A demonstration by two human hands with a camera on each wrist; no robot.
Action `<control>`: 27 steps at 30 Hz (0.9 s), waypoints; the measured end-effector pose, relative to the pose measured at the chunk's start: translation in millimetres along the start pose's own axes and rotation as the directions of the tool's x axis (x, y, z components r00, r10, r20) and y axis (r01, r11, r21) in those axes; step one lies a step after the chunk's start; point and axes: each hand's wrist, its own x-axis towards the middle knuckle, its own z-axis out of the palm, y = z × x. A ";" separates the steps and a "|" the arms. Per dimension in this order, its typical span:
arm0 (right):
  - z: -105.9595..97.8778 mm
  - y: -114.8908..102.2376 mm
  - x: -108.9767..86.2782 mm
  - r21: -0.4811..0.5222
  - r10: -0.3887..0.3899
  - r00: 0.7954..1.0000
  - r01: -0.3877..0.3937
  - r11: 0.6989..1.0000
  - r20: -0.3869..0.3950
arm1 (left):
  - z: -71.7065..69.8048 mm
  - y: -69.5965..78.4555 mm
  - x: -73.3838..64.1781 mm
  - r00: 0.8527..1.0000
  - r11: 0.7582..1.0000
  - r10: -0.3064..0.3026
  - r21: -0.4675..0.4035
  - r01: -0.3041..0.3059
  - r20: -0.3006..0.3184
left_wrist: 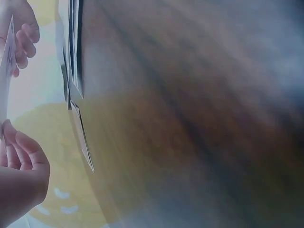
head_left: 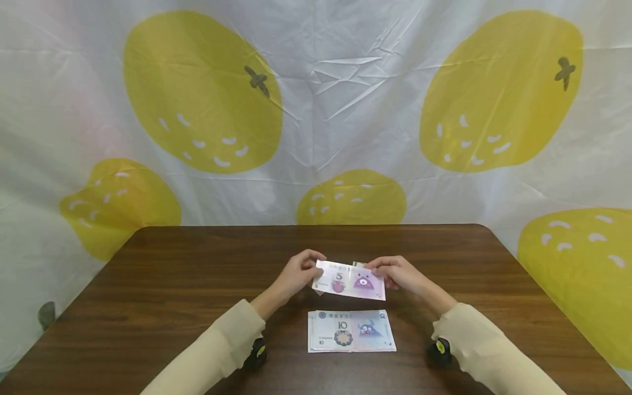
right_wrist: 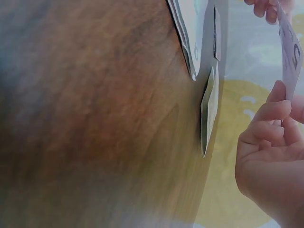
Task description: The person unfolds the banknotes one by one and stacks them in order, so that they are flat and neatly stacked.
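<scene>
A pinkish-purple play banknote (head_left: 348, 281) marked 5, with a one-eyed monster printed on it, is held above the table between both hands. My left hand (head_left: 296, 273) pinches its left end with thumb and fingers. At the upper right corner, my right hand (head_left: 399, 272) pinches the same note. Nearer to me, a stack of bluish play banknotes (head_left: 365, 343) marked 10 lies flat on the table, its edges slightly uneven. Other paper notes (right_wrist: 209, 114) lie on the table beyond the stack; in the head view the raised note mostly hides them.
The brown wood-grain table (head_left: 197, 263) has rounded far corners. Behind it hangs a white cloth (head_left: 316, 126) printed with large yellow lemons. Black wrist devices (head_left: 439, 353) sit below both cream sleeves (head_left: 222, 343).
</scene>
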 end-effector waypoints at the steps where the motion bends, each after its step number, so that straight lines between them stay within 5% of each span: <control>1: -0.2 -0.2 -1.5 -0.008 0.001 1.000 -0.001 1.000 0.008 | 0.0 0.3 -1.6 1.000 1.000 -0.012 0.014 0.012 0.007; 7: -3.4 4.0 -8.4 -0.073 -0.023 0.994 0.031 0.997 0.102 | -1.1 0.0 -10.2 0.993 0.993 -0.054 0.106 0.042 0.110; 15: -5.0 12.6 -16.9 -0.123 -0.048 0.967 0.081 0.989 0.249 | 0.2 1.2 -19.2 0.964 0.979 -0.048 0.203 -0.006 0.263; 21: -0.9 16.7 -20.6 -0.132 -0.057 0.947 0.103 0.986 0.316 | 3.1 2.1 -23.7 0.945 0.936 -0.008 0.335 -0.109 0.328; 27: 2.7 19.7 -22.3 -0.153 -0.034 0.941 0.090 0.984 0.335 | 4.4 0.4 -26.9 0.931 0.894 -0.037 0.429 -0.131 0.362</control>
